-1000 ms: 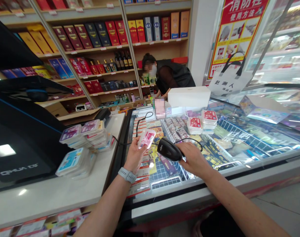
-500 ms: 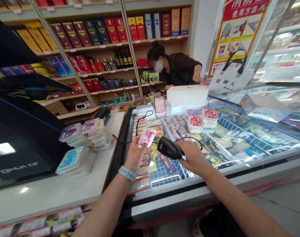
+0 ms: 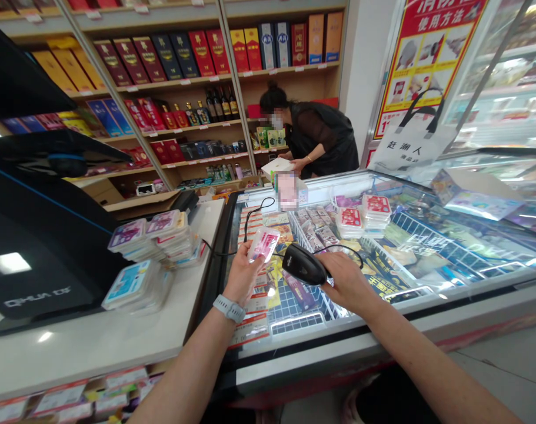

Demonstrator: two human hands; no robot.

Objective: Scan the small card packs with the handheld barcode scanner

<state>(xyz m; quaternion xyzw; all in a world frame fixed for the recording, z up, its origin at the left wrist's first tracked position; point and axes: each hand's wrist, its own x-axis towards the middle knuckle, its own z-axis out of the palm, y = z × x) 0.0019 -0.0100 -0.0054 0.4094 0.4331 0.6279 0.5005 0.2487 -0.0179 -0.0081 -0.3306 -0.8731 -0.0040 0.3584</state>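
Over the glass top of a chest freezer (image 3: 250, 377), my left hand (image 3: 243, 275) grips a small clear plastic pack (image 3: 264, 242) with a pink and white label. Fingers of my right hand (image 3: 348, 278) are wrapped round a black barcode scanner (image 3: 303, 265), its head turned left toward the pack. The scanner and the pack are apart by a small gap. On the freezer top beyond my right hand stand two stacks of red-labelled clear packs (image 3: 375, 213). To the left, purple-labelled packs (image 3: 127, 234) and blue-labelled packs (image 3: 129, 285) are piled on the white counter (image 3: 162, 335).
A black checkout machine (image 3: 33, 235) stands on the counter at left. Across the freezer a co-worker (image 3: 325, 132) bends over a white box (image 3: 277, 166). A white bag (image 3: 411, 138) and an opened carton (image 3: 479, 191) sit at the right; a black cable (image 3: 246, 221) crosses the glass.
The co-worker has bent lower and moved the white box leftward, off the freezer's far edge. My hands keep nearly the same place, and the pack's label has tilted slightly.
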